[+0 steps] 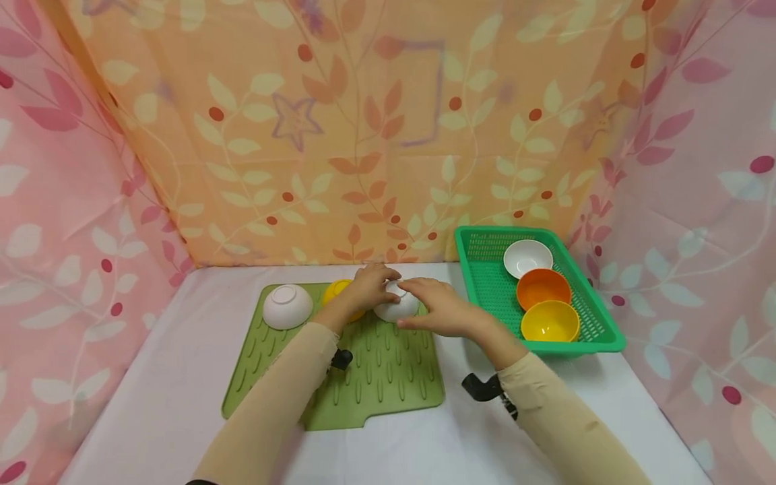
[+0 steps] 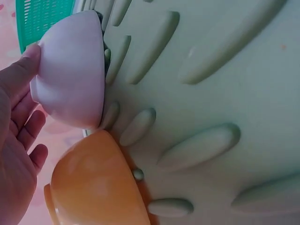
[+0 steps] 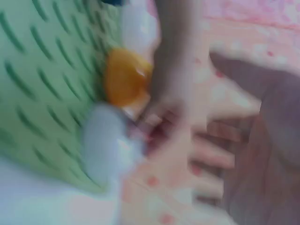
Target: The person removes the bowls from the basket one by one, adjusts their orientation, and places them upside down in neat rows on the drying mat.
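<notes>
My left hand (image 1: 368,288) reaches over a white bowl (image 1: 397,306) that lies upside down on a green ribbed mat (image 1: 388,377). In the left wrist view, one digit touches the side of this bowl (image 2: 70,70) near its base, while the other fingers hang loosely bent beside it. Just right of the bowl, my right hand (image 1: 441,308) has its thumb and fingers spread. The right wrist view shows that hand (image 3: 262,154) apart from the bowl, holding nothing, though blurred. An upturned yellow bowl (image 1: 336,291) stands left of the white one, partly hidden by my left hand.
Another upturned white bowl (image 1: 287,311) is at the mat's left back corner. To the right stands a green basket (image 1: 485,283) with a white bowl (image 1: 528,259), an orange bowl (image 1: 543,289) and a yellow bowl (image 1: 550,323). Patterned cloth (image 1: 364,135) walls the table.
</notes>
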### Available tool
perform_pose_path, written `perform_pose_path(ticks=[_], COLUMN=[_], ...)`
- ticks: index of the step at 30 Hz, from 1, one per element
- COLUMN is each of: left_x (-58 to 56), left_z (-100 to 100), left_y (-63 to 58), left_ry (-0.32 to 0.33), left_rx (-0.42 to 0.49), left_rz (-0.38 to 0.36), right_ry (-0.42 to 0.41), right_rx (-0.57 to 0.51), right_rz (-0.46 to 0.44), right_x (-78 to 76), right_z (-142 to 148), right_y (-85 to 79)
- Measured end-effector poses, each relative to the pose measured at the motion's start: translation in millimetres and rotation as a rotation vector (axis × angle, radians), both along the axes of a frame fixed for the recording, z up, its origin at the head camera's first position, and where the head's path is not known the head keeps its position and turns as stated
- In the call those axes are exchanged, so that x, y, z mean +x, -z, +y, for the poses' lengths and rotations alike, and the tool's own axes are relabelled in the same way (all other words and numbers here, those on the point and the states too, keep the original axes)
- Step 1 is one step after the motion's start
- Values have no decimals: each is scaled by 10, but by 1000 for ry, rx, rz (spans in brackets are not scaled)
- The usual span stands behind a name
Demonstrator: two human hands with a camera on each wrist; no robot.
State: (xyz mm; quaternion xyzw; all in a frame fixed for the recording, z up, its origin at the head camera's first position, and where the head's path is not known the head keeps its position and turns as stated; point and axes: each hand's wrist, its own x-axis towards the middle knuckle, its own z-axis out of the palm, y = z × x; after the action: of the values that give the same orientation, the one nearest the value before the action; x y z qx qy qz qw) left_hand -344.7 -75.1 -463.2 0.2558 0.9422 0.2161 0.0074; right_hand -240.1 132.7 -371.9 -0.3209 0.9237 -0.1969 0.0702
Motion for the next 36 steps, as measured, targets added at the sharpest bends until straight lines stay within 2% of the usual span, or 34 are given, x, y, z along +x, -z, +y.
perform_pose_path(ticks=[2, 4, 7, 10, 16, 23, 28, 32, 36], left_x=[11, 31, 65, 67, 56, 103, 126, 130, 136], left_z=[3, 6, 5, 2, 19, 80, 91, 88, 72], left_y=[-5, -13, -26, -26, -48, -106, -115, -108, -102], left_ry=[2, 2, -6, -12, -28, -45, -54, -55, -54], left_rx=[-21, -37, -44, -58, -81, -86, -75, -59, -44], left_rz=[5, 4, -1, 0, 2, -7, -26, -39, -45], right_ry=[-109, -154, -151, -122, -74, 22, 68, 64, 69], right_rx=[14, 26, 53, 81, 128, 254, 277, 296, 329], right_rz=[5, 8, 40, 69, 132, 18, -16, -31, -87], right_x=[40, 59, 31, -1, -74, -31, -54, -104, -165], right_z=[160, 341, 651, 975, 1626, 2188, 2397, 2497, 2568], right_y=[-256, -457, -636, -714, -588, -291, -137, -90, -86])
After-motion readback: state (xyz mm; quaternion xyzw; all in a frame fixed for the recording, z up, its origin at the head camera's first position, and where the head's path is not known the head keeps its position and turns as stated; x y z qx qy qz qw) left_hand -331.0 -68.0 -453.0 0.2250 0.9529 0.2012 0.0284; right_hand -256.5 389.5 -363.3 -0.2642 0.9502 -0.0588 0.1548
